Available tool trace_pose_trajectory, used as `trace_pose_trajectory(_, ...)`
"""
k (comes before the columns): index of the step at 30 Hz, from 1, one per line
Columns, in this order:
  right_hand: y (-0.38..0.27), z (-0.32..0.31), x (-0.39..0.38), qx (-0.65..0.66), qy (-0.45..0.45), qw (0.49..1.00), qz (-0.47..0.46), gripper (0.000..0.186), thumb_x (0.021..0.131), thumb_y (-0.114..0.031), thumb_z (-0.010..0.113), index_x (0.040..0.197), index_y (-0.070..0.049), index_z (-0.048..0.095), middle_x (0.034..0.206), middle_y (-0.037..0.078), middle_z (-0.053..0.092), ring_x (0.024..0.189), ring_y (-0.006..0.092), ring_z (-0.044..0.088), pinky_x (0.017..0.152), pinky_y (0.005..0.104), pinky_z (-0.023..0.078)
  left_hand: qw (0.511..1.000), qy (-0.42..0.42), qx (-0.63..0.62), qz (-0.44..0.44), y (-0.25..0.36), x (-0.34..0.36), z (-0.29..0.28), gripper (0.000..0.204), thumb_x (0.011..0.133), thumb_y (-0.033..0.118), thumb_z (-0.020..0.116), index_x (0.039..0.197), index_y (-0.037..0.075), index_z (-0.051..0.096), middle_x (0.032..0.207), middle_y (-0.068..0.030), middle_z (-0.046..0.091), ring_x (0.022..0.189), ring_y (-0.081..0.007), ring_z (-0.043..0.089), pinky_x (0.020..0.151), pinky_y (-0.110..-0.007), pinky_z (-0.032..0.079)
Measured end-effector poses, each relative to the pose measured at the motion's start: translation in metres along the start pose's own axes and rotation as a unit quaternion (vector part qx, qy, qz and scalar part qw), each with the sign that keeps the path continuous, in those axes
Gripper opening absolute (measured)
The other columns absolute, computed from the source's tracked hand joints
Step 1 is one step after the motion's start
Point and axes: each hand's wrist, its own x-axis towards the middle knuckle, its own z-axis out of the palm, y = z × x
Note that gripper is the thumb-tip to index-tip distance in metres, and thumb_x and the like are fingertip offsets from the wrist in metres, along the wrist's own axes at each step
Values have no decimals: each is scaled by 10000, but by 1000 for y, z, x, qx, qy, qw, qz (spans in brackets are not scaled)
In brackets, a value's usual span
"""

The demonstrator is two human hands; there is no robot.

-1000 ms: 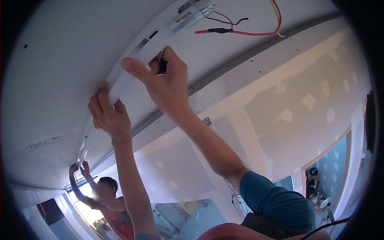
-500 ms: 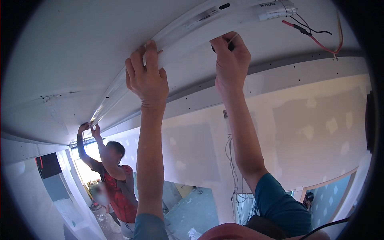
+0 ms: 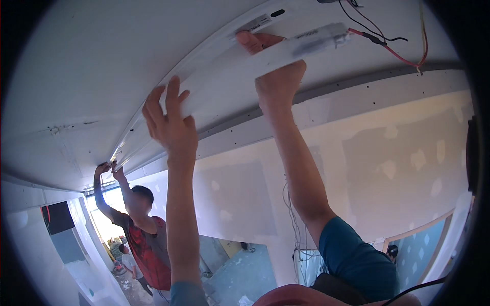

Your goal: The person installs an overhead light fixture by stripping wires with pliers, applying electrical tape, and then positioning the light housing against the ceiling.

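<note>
A long white strip light (image 3: 319, 43) with a clear end runs overhead, hanging slightly off a slotted white mounting rail (image 3: 253, 24) on the ceiling. My right hand (image 3: 278, 86) grips the light near its close end; the thumb shows on the far side and the light hides the other fingers. My left hand (image 3: 171, 127) is raised with fingers spread beside the light; whether the fingertips touch it I cannot tell. A red wire (image 3: 394, 50) and a thin black wire (image 3: 365, 23) hang at the light's end.
At the far end another person (image 3: 145, 234) in a red and dark shirt reaches up to the fixture with both hands. A patched plasterboard wall (image 3: 326, 168) stands on the right, with loose cables (image 3: 295, 219) hanging down. Another person (image 3: 133, 268) is farther back.
My left hand has come off the light, and its fingers have spread. The right hand has shifted its grip around the light, whose near end has moved down and left, away from the rail.
</note>
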Motion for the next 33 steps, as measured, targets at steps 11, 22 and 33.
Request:
trace_pose_trajectory(11,-4,-3,0,-9,4,992,128,312,750,-239,957,834,-28,743,605,-114,423,545,-2,308,505,188,230,972,-230,-1,-42,-58,-66,-67,604,591,-124,623,1163,69,647,925,-94,595,882,-322,605,810,-470,481)
trace_pose_trajectory(22,6,-10,4,-56,4,993,105,397,719,-356,962,789,-43,729,538,-74,368,503,60,289,469,260,235,815,-575,-60,-18,-55,-151,-118,352,774,301,848,1082,173,737,767,-2,656,883,-224,665,974,-420,448)
trace_pose_trajectory(33,-1,-10,-1,-150,-61,982,93,228,886,-235,836,837,-39,732,578,-39,527,505,52,375,471,241,277,634,-765,-107,24,-49,-307,-170,424,719,3,736,1107,162,669,888,-35,702,1006,-243,670,1045,-431,412)
